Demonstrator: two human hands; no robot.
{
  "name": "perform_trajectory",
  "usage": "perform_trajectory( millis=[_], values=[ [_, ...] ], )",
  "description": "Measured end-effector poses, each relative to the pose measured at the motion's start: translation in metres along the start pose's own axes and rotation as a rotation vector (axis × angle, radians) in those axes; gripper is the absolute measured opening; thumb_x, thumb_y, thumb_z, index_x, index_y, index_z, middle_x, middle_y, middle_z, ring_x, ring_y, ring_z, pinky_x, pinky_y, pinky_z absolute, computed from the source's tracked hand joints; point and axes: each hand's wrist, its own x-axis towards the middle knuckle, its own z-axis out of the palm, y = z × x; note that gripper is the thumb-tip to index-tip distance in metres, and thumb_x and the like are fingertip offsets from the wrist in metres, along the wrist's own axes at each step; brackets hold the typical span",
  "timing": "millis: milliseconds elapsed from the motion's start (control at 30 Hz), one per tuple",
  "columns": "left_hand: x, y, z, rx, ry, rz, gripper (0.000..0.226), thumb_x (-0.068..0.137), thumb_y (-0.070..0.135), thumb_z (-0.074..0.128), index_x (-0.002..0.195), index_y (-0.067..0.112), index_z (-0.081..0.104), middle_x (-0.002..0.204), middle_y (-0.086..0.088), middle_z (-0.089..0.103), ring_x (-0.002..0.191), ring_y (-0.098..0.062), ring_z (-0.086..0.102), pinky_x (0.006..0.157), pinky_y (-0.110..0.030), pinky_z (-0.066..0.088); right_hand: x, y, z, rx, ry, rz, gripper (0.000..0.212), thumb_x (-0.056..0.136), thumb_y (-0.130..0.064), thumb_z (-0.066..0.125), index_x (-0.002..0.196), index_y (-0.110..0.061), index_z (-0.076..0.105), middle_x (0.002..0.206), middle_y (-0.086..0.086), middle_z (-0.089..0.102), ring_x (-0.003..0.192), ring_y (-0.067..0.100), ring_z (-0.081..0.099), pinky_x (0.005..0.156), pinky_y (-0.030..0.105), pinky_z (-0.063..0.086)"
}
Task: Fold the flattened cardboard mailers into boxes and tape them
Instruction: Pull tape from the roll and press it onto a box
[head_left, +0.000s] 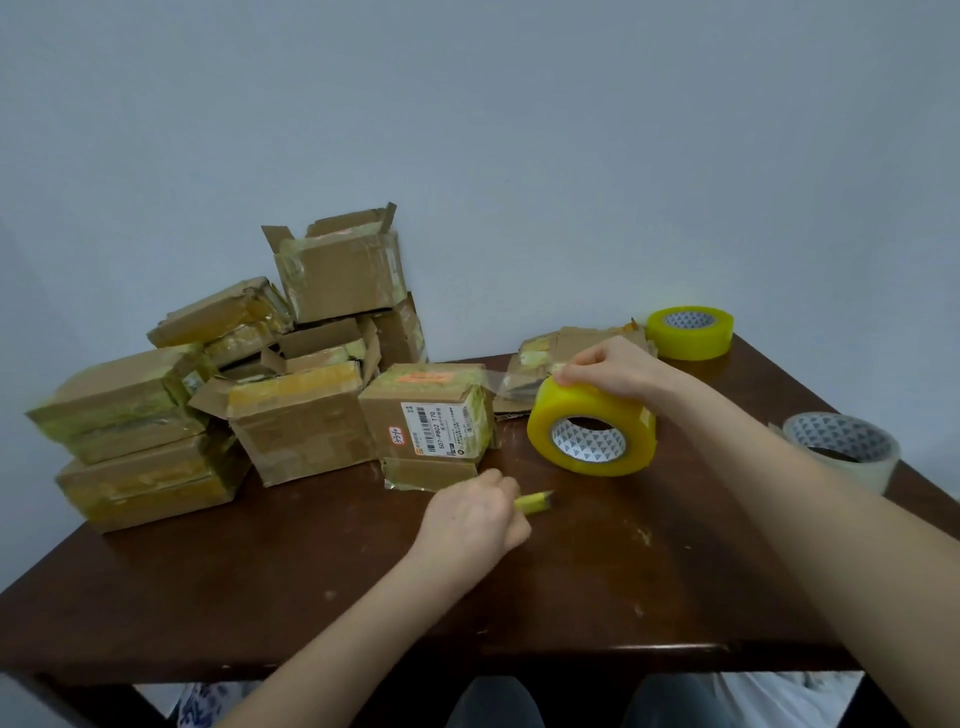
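A small cardboard box (426, 410) with a white shipping label stands near the middle of the dark wooden table (311, 582). A clear strip of tape runs from its top right edge to a big yellow tape roll (592, 434). My right hand (608, 366) grips the top of that roll, which is tilted on its edge. My left hand (475, 517) holds a yellow utility knife (535, 501) just in front of the box, its tip pointing right.
A heap of taped boxes (218, 395) fills the table's left and back. Flattened cardboard (561, 358) lies behind the held roll. A second yellow roll (691, 332) sits at the far right corner, a clear roll (841, 449) by the right edge.
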Motion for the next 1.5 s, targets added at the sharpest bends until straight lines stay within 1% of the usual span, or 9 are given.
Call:
perform_trajectory(
  millis=[167,233,433,600,833,1000,1167,1367,1500],
  values=[
    [0.01,-0.037,-0.048,-0.152,0.439,-0.17,0.025,0.095,0.035,0.042,0.095,0.014,0.056,0.087,0.002,0.051,0.075,-0.016,0.054,0.064,-0.03,0.049,0.007,-0.008,-0.001,-0.128,-0.059,0.021,0.043,0.085,-0.051,0.066,0.113,-0.019,0.071,0.126,0.0,0.062,0.107,0.019,0.056,0.084,0.029,0.042],
    [0.031,-0.039,-0.056,-0.186,0.491,-0.252,0.03,0.098,0.036,0.04,0.095,0.012,0.057,0.088,0.001,0.05,0.076,-0.016,0.05,0.063,-0.029,0.044,0.009,-0.011,0.003,-0.224,-0.055,0.043,0.055,0.078,-0.063,0.065,0.109,-0.017,0.073,0.113,-0.001,0.065,0.103,0.02,0.058,0.081,0.03,0.045],
    [0.063,-0.04,-0.046,-0.076,0.299,-0.312,0.028,0.1,0.036,0.04,0.104,0.013,0.055,0.08,0.0,0.058,0.074,-0.02,0.057,0.06,-0.033,0.046,0.016,-0.02,0.011,-0.32,-0.054,0.084,0.037,0.083,-0.045,0.063,0.107,-0.019,0.074,0.121,0.009,0.066,0.107,0.029,0.061,0.095,0.045,0.051],
    [0.06,-0.042,-0.043,-0.123,0.326,-0.275,0.024,0.099,0.033,0.044,0.11,0.014,0.054,0.08,0.003,0.056,0.073,-0.016,0.054,0.058,-0.028,0.041,0.016,-0.023,0.016,-0.323,-0.033,0.097,0.027,0.084,-0.034,0.056,0.104,-0.028,0.074,0.123,0.006,0.066,0.11,0.027,0.06,0.095,0.043,0.051],
    [0.066,-0.038,-0.042,-0.014,0.294,-0.244,0.021,0.099,0.029,0.042,0.112,0.016,0.052,0.079,0.002,0.053,0.073,-0.019,0.053,0.062,-0.032,0.047,0.019,-0.023,0.021,-0.333,0.039,0.13,0.035,0.083,-0.052,0.063,0.112,-0.033,0.071,0.122,-0.001,0.064,0.109,0.026,0.059,0.093,0.043,0.051],
    [0.074,-0.037,-0.037,0.009,0.268,-0.251,0.016,0.097,0.025,0.044,0.107,0.016,0.052,0.075,-0.002,0.054,0.074,-0.03,0.058,0.06,-0.032,0.041,0.02,-0.026,0.029,-0.354,0.094,0.192,0.037,0.079,-0.048,0.064,0.108,-0.027,0.071,0.113,0.002,0.067,0.096,0.027,0.061,0.086,0.04,0.053],
    [0.079,-0.038,-0.035,0.077,0.285,-0.226,0.015,0.097,0.023,0.042,0.107,0.017,0.052,0.072,-0.002,0.053,0.072,-0.031,0.06,0.056,-0.03,0.038,0.023,-0.029,0.03,-0.358,0.082,0.205,0.034,0.079,-0.042,0.064,0.108,-0.026,0.071,0.115,0.003,0.066,0.1,0.027,0.06,0.087,0.037,0.051],
    [0.084,-0.033,-0.033,0.197,0.275,-0.173,0.016,0.098,0.02,0.039,0.109,0.02,0.05,0.07,0.001,0.05,0.065,-0.026,0.052,0.048,-0.026,0.029,0.023,-0.027,0.029,-0.312,0.069,0.192,0.026,0.076,-0.042,0.066,0.098,-0.031,0.074,0.113,0.0,0.067,0.1,0.025,0.06,0.087,0.037,0.051],
    [0.087,-0.026,-0.036,0.225,0.251,-0.18,0.016,0.098,0.019,0.039,0.109,0.022,0.051,0.073,0.001,0.05,0.066,-0.027,0.049,0.045,-0.026,0.021,0.021,-0.021,0.025,-0.249,0.064,0.162,0.004,0.076,-0.043,0.068,0.074,-0.04,0.07,0.112,-0.005,0.068,0.103,0.021,0.06,0.091,0.04,0.051]
  ],
)
